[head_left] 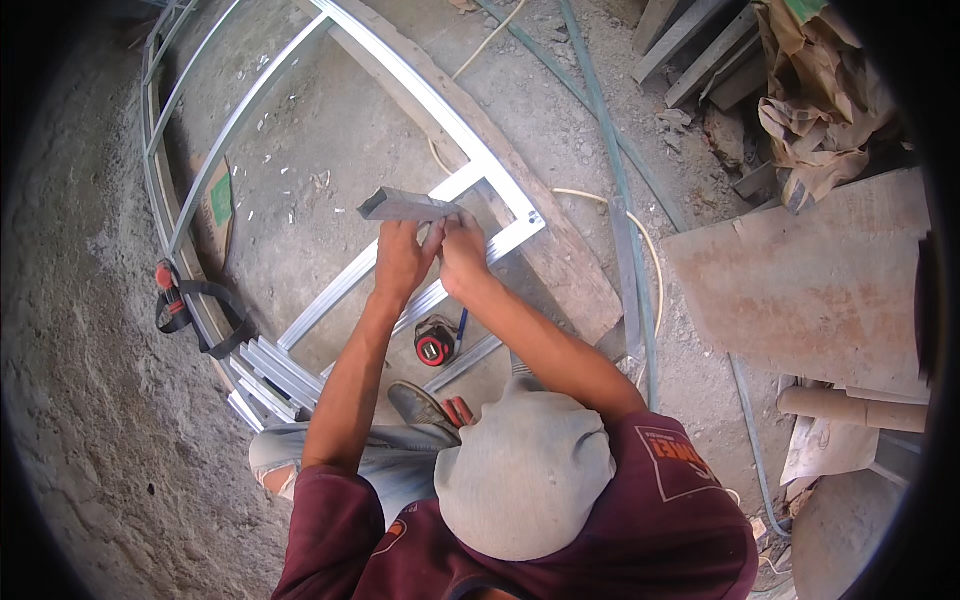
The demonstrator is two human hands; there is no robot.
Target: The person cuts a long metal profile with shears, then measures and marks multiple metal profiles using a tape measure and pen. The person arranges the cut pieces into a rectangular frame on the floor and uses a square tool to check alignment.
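Observation:
Both of my hands are close together over a silvery metal frame [410,85] lying on the floor. Between them is a short grey metal channel piece [400,207], its folded end pointing left. My left hand [400,260] grips it from below near the middle, fingers curled. My right hand [463,255] is closed at its right end; the exact fingertip contact is hidden. Just below the hands, inside the frame, a red and black tape measure [433,345] rests beside a blue pen [462,328]. A red-handled tool [460,411] lies by my shoe.
A wooden board [560,265] runs under the frame's right side. Cut metal profiles [272,375] are stacked at lower left, near a black strap with a red handle [168,285]. Long metal strips [605,120], a pale cable [655,250] and a large panel [800,285] lie right.

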